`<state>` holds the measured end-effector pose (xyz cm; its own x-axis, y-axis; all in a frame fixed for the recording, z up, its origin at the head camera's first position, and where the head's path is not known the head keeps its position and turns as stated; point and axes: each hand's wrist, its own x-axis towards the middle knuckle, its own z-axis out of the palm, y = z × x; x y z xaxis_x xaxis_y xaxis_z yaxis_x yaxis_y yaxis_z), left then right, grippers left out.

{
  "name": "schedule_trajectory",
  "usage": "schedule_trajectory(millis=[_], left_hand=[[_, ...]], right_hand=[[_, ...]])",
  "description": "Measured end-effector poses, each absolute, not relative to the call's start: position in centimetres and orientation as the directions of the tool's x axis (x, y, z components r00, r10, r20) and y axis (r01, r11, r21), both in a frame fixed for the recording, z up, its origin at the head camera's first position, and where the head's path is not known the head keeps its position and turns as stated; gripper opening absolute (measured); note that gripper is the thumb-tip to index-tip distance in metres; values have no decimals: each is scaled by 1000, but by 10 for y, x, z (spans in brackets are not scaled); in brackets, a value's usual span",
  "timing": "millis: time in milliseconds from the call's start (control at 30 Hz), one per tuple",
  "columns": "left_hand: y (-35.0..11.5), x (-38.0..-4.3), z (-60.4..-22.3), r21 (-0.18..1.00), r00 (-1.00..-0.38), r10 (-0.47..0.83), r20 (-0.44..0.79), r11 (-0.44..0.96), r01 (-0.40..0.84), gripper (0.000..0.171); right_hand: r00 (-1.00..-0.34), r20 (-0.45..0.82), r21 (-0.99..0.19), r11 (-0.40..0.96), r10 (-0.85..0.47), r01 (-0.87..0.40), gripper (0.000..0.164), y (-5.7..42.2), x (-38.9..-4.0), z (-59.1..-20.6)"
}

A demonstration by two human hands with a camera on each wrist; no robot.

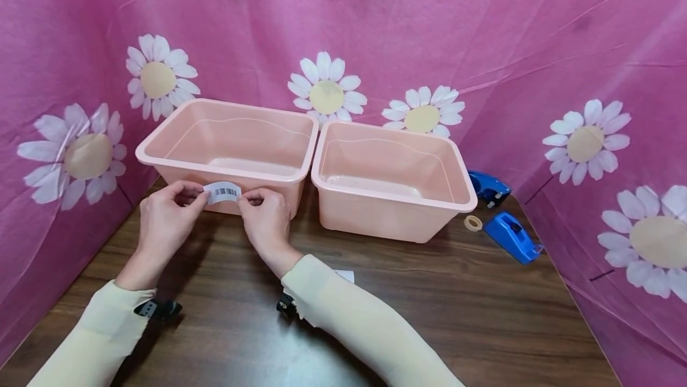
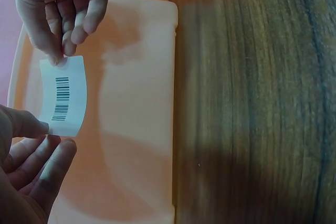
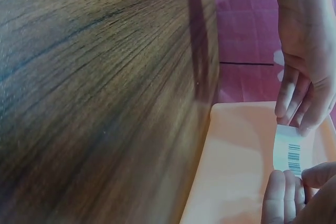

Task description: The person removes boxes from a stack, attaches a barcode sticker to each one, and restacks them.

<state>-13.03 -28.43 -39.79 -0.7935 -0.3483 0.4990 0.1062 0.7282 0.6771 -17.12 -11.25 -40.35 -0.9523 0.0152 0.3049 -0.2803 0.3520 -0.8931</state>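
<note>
A white barcode label point(image 1: 222, 192) is stretched between both hands in front of the left pink bin point(image 1: 225, 173). My left hand point(image 1: 167, 225) pinches one short end of it between thumb and fingers. The opposite end is pinched by my right hand point(image 1: 266, 220). In the left wrist view the label point(image 2: 63, 98) bows slightly, its barcode facing outward, and overlaps the bin's front wall point(image 2: 134, 114). The right wrist view shows the same label point(image 3: 289, 150) between the two sets of fingertips, close to the bin wall.
A second pink bin point(image 1: 394, 178) stands just right of the first. Beyond it lie a blue tape dispenser point(image 1: 512, 237), a tan ring point(image 1: 473, 223) and another blue item point(image 1: 488, 188). A white paper piece point(image 1: 346, 275) shows past the right sleeve on the wooden table point(image 1: 231, 315).
</note>
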Motion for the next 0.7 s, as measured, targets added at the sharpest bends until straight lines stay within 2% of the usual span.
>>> schedule_trajectory(millis=[367,700], left_hand=[[-286,-134,-397,671,-799,-345,492,735,97,20],[-287,-137,-398,670,-803,-346,486,737,88,21]], right_hand=[[-975,221,-919,336,5,-206,8,-116,-171,-404],[-980,198,-933,307,6,-187,7,-117,-173,-405]])
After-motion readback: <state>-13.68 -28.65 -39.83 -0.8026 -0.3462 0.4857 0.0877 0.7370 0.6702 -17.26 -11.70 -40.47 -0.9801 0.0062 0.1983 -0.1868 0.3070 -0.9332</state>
